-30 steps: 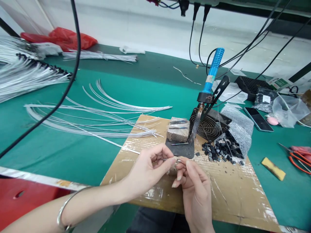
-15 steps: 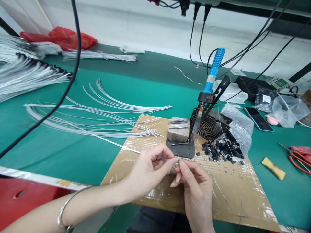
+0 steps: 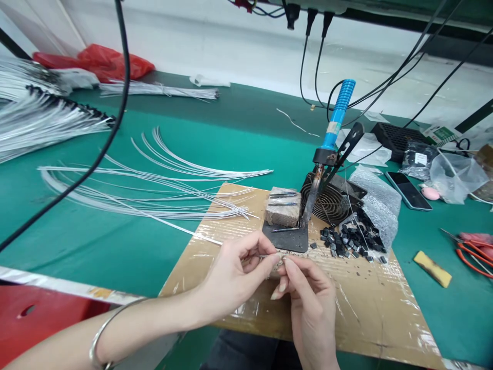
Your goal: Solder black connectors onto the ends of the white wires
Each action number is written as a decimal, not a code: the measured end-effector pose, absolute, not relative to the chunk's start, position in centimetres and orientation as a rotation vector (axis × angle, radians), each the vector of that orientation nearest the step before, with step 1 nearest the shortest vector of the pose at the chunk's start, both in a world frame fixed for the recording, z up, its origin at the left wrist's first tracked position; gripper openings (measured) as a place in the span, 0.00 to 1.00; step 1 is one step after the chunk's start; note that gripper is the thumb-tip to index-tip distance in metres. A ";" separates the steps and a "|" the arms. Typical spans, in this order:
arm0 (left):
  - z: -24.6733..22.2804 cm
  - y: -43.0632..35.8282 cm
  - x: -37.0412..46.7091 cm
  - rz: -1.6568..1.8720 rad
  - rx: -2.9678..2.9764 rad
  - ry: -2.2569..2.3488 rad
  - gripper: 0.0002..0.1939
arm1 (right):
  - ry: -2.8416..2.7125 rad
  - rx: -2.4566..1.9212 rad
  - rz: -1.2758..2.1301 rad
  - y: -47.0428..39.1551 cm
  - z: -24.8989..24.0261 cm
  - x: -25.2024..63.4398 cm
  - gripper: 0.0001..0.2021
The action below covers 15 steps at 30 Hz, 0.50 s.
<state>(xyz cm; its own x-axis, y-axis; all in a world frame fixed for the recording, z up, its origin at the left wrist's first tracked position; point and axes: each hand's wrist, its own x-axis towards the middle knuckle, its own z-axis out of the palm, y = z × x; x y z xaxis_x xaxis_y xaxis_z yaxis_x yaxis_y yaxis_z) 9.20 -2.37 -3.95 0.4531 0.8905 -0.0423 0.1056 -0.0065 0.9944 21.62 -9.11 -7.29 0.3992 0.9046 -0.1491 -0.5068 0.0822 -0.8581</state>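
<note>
Over the cardboard sheet (image 3: 370, 318) my two hands meet, fingertips nearly touching. My left hand (image 3: 242, 277) is closed in a pinch on a white wire (image 3: 206, 238), whose length trails off to the left. With thumb and index finger my right hand (image 3: 308, 298) pinches at the wire's end; whatever small piece is there is hidden by the fingertips. Just behind the hands stands a blue-handled soldering iron (image 3: 339, 110), tip down in its stand (image 3: 287, 239). A grey block (image 3: 283, 213) on the stand carries thin metal rods.
Loose white wires (image 3: 154, 205) spread to the left. Small black pieces (image 3: 346, 241) lie in a pile by bubble wrap (image 3: 379, 200). Farther right are a phone (image 3: 409, 190), a yellow sponge (image 3: 433, 268) and orange-handled pliers (image 3: 473, 254). A black cable (image 3: 123, 97) hangs at the left.
Both hands keep the same pinch at almost the same spot. The whole view has shifted very slightly; nothing on the table has visibly moved.
</note>
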 end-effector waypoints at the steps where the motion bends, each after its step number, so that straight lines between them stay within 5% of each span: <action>1: -3.9 -2.4 9.2 0.786 1.456 0.931 0.11 | -0.480 -1.008 1.128 -9.1 -7.2 21.7 0.09; 15: -4.5 -2.3 8.8 0.739 1.488 0.936 0.13 | -0.498 -1.010 1.269 -8.8 -6.2 23.1 0.11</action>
